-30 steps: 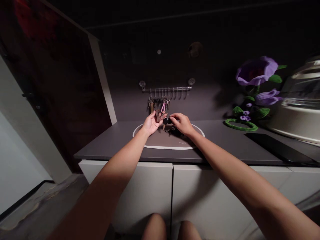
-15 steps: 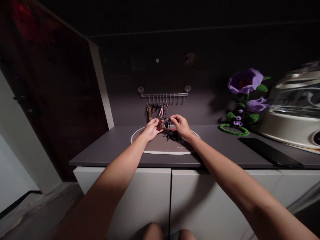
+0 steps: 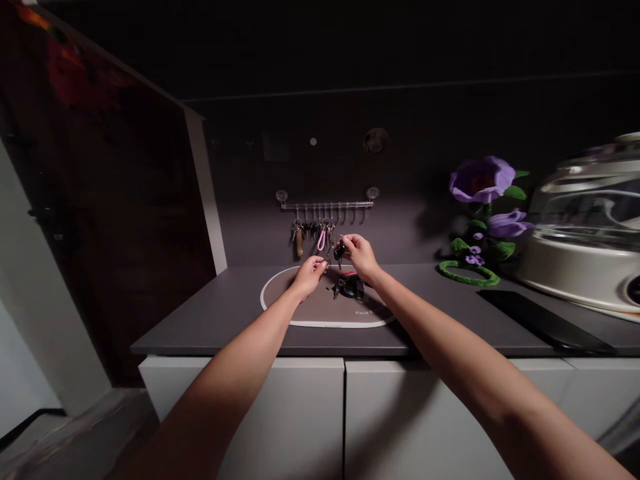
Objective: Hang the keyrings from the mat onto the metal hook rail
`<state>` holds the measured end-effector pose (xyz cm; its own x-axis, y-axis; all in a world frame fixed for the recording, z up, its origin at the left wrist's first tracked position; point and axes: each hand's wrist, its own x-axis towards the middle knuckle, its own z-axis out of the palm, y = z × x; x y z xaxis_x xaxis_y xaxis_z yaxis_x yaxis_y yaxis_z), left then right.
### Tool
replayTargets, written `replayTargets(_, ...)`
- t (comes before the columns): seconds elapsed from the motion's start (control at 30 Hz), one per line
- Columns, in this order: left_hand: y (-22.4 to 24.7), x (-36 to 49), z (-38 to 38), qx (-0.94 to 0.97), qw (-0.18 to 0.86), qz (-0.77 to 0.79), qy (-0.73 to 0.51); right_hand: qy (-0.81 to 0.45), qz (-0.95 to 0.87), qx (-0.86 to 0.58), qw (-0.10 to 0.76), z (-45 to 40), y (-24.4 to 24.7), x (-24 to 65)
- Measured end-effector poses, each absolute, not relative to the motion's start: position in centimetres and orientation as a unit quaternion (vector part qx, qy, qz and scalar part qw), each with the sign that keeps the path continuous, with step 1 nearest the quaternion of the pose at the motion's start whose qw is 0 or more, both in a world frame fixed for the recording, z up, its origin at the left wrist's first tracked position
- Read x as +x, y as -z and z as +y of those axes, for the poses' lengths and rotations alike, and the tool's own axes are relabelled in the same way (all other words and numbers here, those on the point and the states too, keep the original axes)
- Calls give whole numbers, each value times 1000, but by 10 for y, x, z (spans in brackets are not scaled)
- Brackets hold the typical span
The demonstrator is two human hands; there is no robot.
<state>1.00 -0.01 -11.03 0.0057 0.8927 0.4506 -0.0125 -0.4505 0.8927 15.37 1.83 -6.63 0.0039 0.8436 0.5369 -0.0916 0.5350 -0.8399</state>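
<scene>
Two hands (image 3: 309, 275) (image 3: 361, 256) hold what may be keys (image 3: 340, 251), partly hidden.

1. Purple artificial flowers (image 3: 465, 190) stand upright above a green ring (image 3: 466, 281).
2. A cream appliance (image 3: 575, 263) with a clear upper part sits right of them.
3. A flat black object (image 3: 543, 320) lies before it.
4. A dark door (image 3: 135, 240) fills the left.
5. White cabinet fronts (image 3: 295, 413) stand below.

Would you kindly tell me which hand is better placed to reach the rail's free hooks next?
Probably the right hand: holding keys, it sits below the free hooks, higher than the left hand.
</scene>
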Motion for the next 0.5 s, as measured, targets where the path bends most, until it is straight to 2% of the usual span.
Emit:
replayTargets(0.2, 116, 10, 8, 594, 344, 357, -634, -361, -599, -318, 640, 28, 60, 149)
replayTargets(0.5, 115, 9, 3, 618, 224, 415, -628, -349, -568, -333, 667, 55, 39, 149)
